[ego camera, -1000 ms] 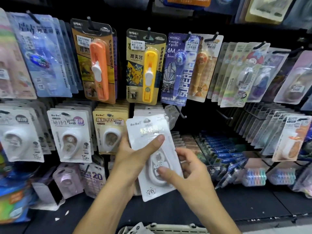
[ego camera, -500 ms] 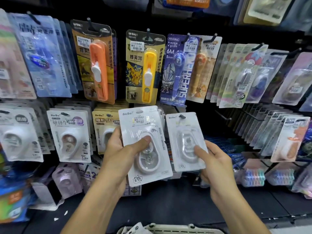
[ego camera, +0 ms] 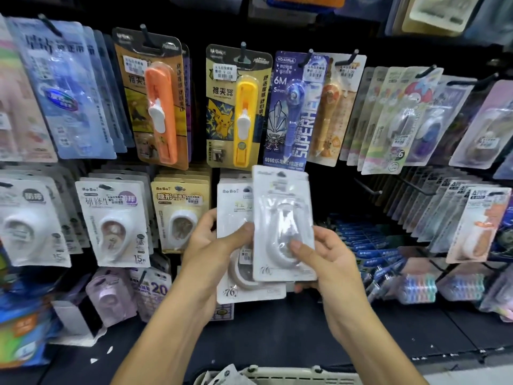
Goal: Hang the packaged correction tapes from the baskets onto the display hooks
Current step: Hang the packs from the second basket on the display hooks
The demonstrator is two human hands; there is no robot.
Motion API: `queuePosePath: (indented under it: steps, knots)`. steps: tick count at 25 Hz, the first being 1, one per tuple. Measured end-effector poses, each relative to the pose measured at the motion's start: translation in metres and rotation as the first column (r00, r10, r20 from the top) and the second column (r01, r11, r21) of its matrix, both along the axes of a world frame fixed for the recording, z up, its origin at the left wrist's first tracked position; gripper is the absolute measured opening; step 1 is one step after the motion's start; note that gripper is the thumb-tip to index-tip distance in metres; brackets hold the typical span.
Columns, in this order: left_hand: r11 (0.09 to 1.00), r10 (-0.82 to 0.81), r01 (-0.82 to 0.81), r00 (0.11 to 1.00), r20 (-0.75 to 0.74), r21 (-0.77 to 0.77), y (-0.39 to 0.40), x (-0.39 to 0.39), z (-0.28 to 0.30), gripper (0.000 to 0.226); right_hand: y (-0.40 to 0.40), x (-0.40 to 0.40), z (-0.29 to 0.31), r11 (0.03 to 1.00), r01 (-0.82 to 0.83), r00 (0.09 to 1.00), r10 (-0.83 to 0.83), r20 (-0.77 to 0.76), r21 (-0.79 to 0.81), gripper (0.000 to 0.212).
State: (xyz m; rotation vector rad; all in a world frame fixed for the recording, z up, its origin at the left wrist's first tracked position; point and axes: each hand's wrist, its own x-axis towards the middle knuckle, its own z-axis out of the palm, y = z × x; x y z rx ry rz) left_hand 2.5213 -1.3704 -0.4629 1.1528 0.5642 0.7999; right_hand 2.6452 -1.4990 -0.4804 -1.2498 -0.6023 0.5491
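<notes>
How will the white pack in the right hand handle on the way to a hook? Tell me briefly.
The pack is a flat card with a clear blister, so it is probably light and fairly stiff. The glossy plastic may slip under the right hand, which pinches it low. It stands upright without sagging, so it likely holds shape.

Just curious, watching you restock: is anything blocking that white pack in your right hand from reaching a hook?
Nothing visible blocks it. The white pack in the right hand overlaps the left hand's pack; bare hooks stand open just right.
</notes>
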Motion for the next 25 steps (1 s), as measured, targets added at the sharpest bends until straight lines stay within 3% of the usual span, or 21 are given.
queuePosePath:
  steps: [4, 9, 11, 14, 17, 20, 22, 24, 25]
  knots:
    - [0.995, 0.101, -0.099, 0.994, -0.046, 0.030, 0.006, -0.005, 0.004, 0.033, -0.019, 0.017, -0.006, 0.974, 0.220, 0.974, -0.217, 0.064, -0.047, 0.026]
    - [0.990, 0.130, -0.129, 0.991, -0.025, 0.051, 0.004, -0.007, 0.008, 0.035, -0.029, 0.023, -0.015, 0.963, 0.261, 0.963, -0.254, 0.091, -0.066, 0.034]
    - [0.990, 0.130, -0.128, 0.991, -0.023, 0.055, 0.002, -0.006, 0.008, 0.036, -0.017, 0.025, -0.010, 0.971, 0.228, 0.973, -0.227, 0.033, -0.068, 0.038]
    - [0.993, 0.114, -0.113, 0.993, -0.031, 0.043, 0.002, -0.003, 0.006, 0.036, -0.002, 0.028, -0.008, 0.996, 0.082, 0.992, -0.085, -0.097, -0.037, 0.070]
    - [0.996, -0.008, 0.014, 0.997, -0.073, 0.083, -0.003, 0.002, 0.006, 0.040, 0.005, 0.014, -0.013, 0.983, -0.131, 0.987, 0.141, 0.072, -0.130, 0.068]
    - [0.970, -0.117, 0.148, 0.980, -0.163, 0.193, -0.006, 0.010, 0.003, 0.037, 0.008, 0.006, -0.022, 0.992, -0.099, 0.982, 0.109, 0.151, -0.077, 0.061]
    - [0.890, 0.009, 0.138, 0.947, -0.320, 0.434, 0.000, 0.011, 0.000, 0.034, 0.005, 0.010, -0.019, 1.000, -0.003, 0.994, 0.002, 0.107, 0.009, 0.061]
    - [0.678, 0.256, 0.175, 0.854, -0.453, 0.714, 0.008, 0.011, -0.006, 0.053, -0.006, 0.017, -0.017, 0.996, 0.087, 0.990, -0.087, 0.110, 0.006, 0.064]
    - [0.609, 0.319, 0.208, 0.819, -0.476, 0.766, 0.011, 0.012, -0.008, 0.059, -0.012, 0.020, -0.015, 0.990, 0.143, 0.979, -0.139, 0.148, -0.013, 0.060]
